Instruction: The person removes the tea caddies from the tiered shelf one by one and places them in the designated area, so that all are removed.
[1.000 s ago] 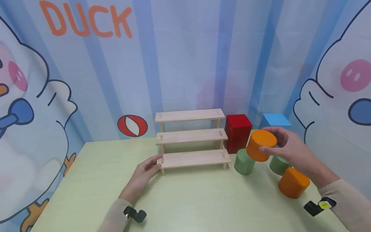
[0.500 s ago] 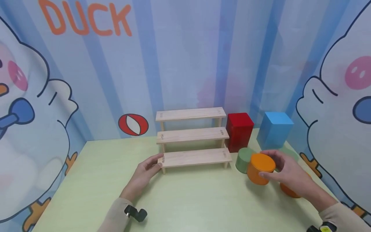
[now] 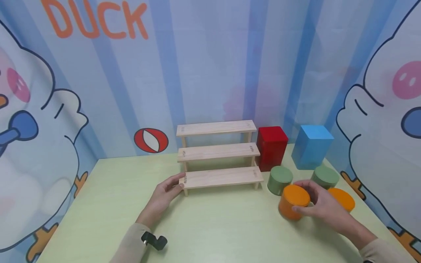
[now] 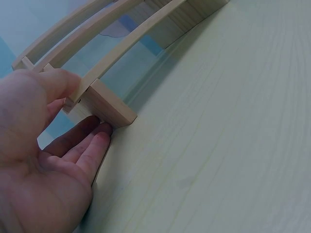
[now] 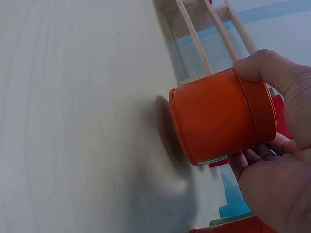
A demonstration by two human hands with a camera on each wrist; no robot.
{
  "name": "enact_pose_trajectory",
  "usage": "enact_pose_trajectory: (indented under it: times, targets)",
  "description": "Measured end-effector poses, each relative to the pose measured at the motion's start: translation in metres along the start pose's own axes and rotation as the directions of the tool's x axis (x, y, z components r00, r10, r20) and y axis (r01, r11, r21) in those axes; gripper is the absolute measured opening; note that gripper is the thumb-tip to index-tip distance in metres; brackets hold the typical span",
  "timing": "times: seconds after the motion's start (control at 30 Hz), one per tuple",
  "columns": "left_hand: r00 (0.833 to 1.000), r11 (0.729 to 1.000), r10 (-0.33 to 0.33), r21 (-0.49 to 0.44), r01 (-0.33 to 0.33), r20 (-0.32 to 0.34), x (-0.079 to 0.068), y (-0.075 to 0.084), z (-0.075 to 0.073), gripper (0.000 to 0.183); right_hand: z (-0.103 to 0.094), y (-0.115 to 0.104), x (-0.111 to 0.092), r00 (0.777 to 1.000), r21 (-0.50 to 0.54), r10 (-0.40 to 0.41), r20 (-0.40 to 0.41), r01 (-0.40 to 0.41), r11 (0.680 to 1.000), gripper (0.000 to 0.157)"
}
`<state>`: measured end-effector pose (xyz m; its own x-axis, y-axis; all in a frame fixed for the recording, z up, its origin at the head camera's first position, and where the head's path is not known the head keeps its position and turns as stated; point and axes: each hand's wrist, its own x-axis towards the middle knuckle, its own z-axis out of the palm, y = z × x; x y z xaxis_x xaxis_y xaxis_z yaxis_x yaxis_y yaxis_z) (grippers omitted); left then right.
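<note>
My right hand [image 3: 320, 202] grips an orange round tin [image 3: 294, 204] by its side, thumb in front and fingers behind. In the right wrist view the tin [image 5: 218, 116] hovers close over the table, its shadow beside its base. My left hand [image 3: 164, 195] holds the left end of the lowest step of a three-step wooden shelf [image 3: 220, 178]. In the left wrist view the thumb lies at the board's end and the fingers [image 4: 95, 150] reach to the leg below. Two green round tins [image 3: 279, 179] and a second orange tin [image 3: 343, 199], partly hidden, stand near my right hand.
A red box [image 3: 272, 149] stands right beside the shelf, with a blue box [image 3: 312, 148] farther right. Behind the pale table [image 3: 210, 226] hangs a blue striped curtain [image 3: 210, 62] with cartoon prints, which also closes in both sides.
My right hand has lowered the orange tin from above the green tins toward the table, to their front. The green tins and blue box show more fully now. My left hand has stayed at the shelf.
</note>
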<state>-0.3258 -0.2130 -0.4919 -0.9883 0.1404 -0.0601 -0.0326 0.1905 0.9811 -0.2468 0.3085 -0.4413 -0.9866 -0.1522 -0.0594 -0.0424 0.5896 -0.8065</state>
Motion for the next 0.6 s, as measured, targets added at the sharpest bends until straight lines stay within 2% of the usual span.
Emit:
enact_pose_trajectory:
  times: [0.23,0.6]
  targets:
    - [1.000,1.000,0.009,0.006,-0.009,0.027,-0.001,0.000,0.000,0.050,0.007,0.011,-0.002,0.999,0.007,0.034,0.013,-0.034,0.999,0.089]
    - [0.999,1.000,0.008,0.007,-0.009,0.037,-0.001,0.000,-0.002,0.050,0.009,0.012,-0.001,1.000,-0.002,-0.008,0.015,0.008,1.000,0.088]
